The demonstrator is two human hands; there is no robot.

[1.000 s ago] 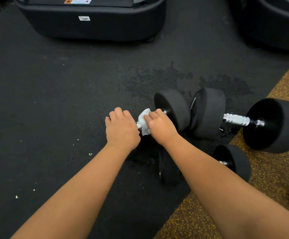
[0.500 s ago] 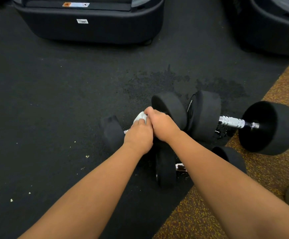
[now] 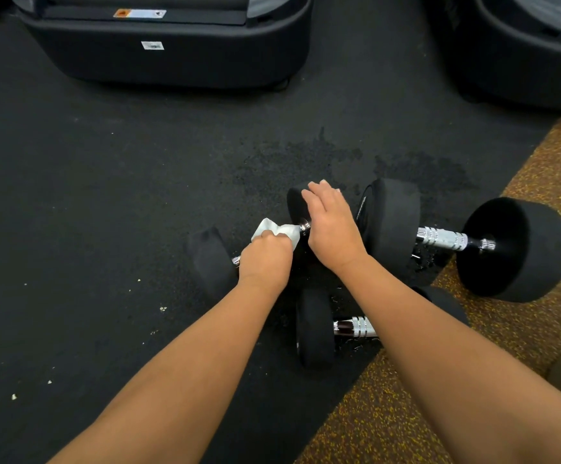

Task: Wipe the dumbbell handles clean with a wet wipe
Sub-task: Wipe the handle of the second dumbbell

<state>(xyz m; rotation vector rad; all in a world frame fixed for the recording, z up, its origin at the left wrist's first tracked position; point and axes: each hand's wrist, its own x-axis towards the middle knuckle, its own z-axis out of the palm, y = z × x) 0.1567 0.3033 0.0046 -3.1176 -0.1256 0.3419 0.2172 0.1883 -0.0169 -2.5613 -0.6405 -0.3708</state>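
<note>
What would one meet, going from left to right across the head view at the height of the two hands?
A black end weight → left hand gripping the wet wipe → right hand resting on the other end weight → large dumbbell's inner weight → its chrome handle → its outer weight.

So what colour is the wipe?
White. The wipe shows best in the head view, bunched in the left hand.

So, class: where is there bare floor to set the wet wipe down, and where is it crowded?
Free: the black floor left of the wiped dumbbell, below the machine base; also speckled flooring below the near dumbbell. Crowded: centre, where that and the large dumbbell crowd the wiped one.
</note>
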